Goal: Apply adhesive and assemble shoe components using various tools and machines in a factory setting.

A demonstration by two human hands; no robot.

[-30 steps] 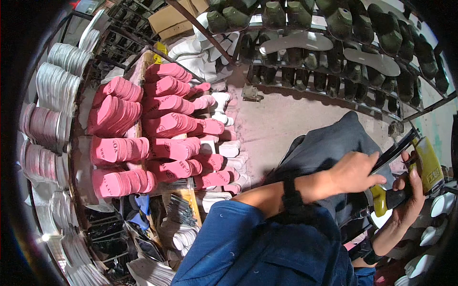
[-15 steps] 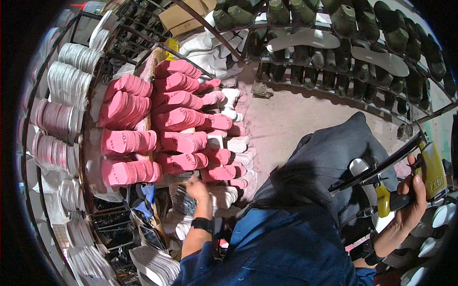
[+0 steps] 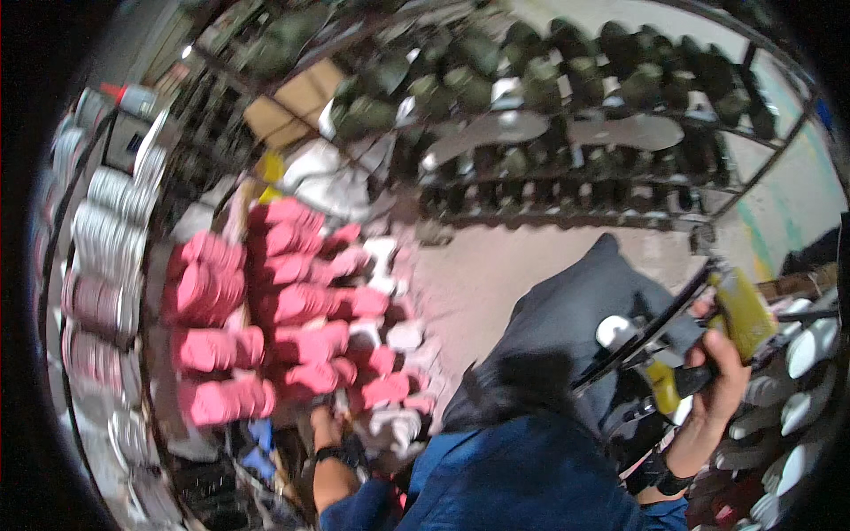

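Note:
My right hand (image 3: 722, 367) is wrapped round the black grip of a yellow-and-black staple gun (image 3: 748, 310), raised over my right thigh. Its long black magazine slants down to the left across my dark trousers. Low on the left, my left hand (image 3: 323, 425) reaches to the near edge of the pink shoe insoles (image 3: 305, 341), which lie in several stacks. Motion blur hides its fingers, so I cannot tell whether it holds anything. White insoles (image 3: 394, 427) lie just right of that wrist, and blue-handled tools (image 3: 258, 447) are on its left.
Racks of dark shoe lasts (image 3: 549, 84) stand at the back, with two pale insoles (image 3: 624, 133) lying across them. White stacked insoles (image 3: 108, 232) fill the left shelf. More pale soles (image 3: 810, 350) sit on a rack at the right. A cardboard box (image 3: 292, 104) is far left.
The whole view has shifted and blurred, with the racks now lower in the picture. My left hand has stayed by the pink stacks' near edge; the staple gun is still in my right hand.

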